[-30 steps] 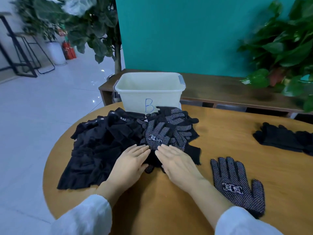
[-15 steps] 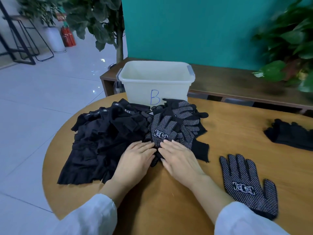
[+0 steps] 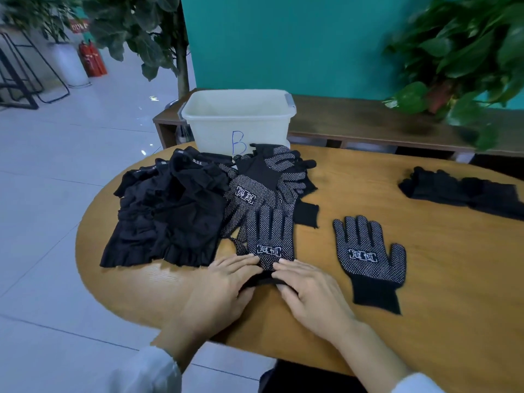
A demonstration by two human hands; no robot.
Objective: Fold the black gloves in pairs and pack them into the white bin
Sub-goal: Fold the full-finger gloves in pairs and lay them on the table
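Black glove [image 3: 268, 236], white-dotted, flat

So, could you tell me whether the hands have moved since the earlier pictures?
Yes: both hands have drawn back from the pile toward the person, away from the bin.
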